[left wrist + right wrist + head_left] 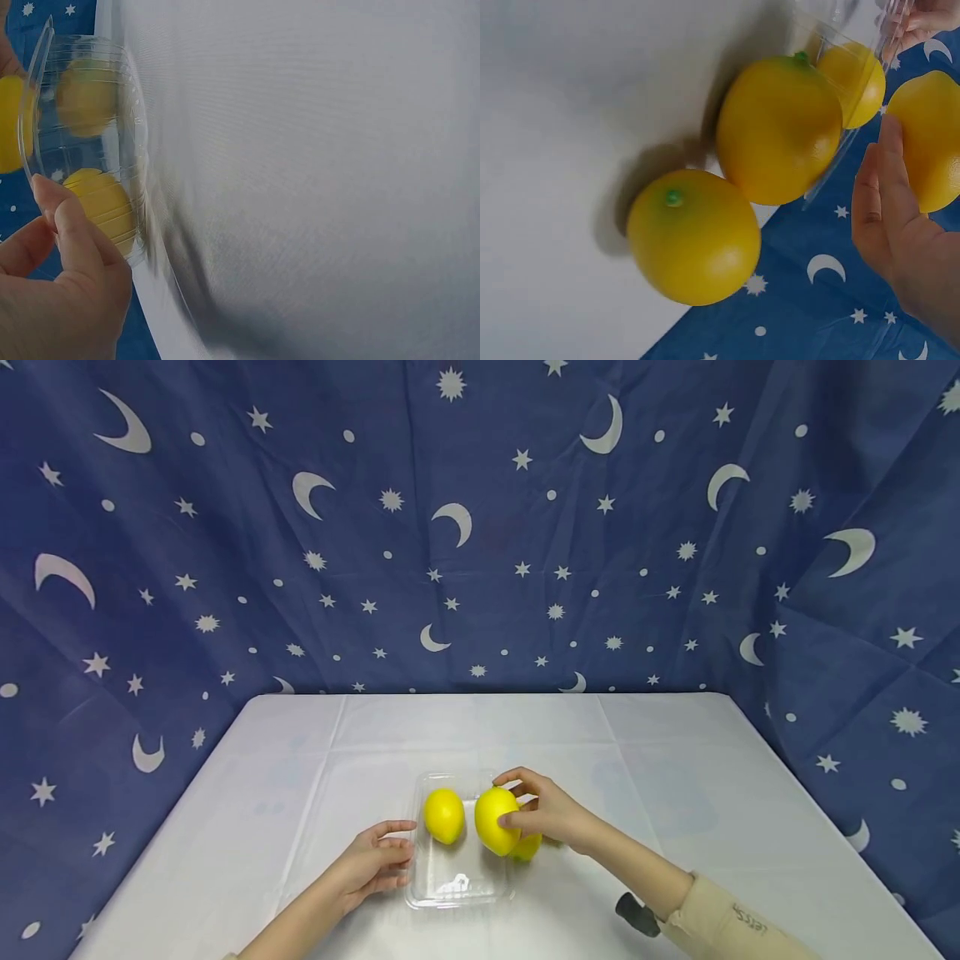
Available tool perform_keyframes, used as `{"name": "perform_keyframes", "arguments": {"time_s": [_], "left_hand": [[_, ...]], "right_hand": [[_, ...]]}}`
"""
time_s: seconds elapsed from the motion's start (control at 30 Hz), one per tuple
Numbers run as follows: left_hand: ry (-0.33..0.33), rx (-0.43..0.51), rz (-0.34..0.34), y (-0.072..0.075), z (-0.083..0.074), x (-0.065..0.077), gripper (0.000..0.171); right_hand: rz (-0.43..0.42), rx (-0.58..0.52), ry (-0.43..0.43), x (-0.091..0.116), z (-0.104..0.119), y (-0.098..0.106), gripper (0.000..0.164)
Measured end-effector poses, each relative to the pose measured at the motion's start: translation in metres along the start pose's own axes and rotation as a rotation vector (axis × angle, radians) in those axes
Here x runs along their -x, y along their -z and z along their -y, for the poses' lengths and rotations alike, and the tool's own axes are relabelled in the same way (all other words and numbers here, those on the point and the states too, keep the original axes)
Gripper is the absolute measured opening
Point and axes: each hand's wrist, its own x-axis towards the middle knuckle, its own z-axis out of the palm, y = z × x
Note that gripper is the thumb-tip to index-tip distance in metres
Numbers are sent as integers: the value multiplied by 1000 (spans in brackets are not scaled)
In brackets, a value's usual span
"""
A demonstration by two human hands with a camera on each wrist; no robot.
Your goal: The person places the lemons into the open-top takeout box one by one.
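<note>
My left hand (371, 866) holds the left rim of a clear plastic tray (457, 893), thumb and fingertips at its edge. One yellow lemon (444, 816) lies in the tray's upper left part. With thumb and fingers, my right hand (551, 810) grips a second lemon (497, 821) over the tray's right side. Outside the tray, on the table under that hand, sit two more lemons with green stem ends, one lemon (780, 131) close by the tray wall and another lemon (694, 236) beside it. In the head view my right hand and its lemon mostly hide these two.
A white cloth covers the table (360, 735). Behind and beside it hangs a blue curtain (480, 552) with moons and stars. A dark cylindrical piece (637, 914) shows by my right sleeve.
</note>
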Motion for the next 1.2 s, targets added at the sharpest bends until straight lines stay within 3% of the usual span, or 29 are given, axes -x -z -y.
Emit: {"name": "perform_keyframes", "arguments": {"time_s": [0.47,0.73,1.03,1.2], "left_hand": [[-11,-2,11,0,0,2,55],[-13,2,9,0,1,2,55],[-6,5,-7,1,1,0,55],[-11,8,2,1,1,0,55]], "right_hand": [[-104,85,-46,-32,14,-9,48],[-105,138,-47,-42,14,-14,48],[-98,474,74,-47,15,-20,48],[-126,546,85,-47,14,-28,49]]}}
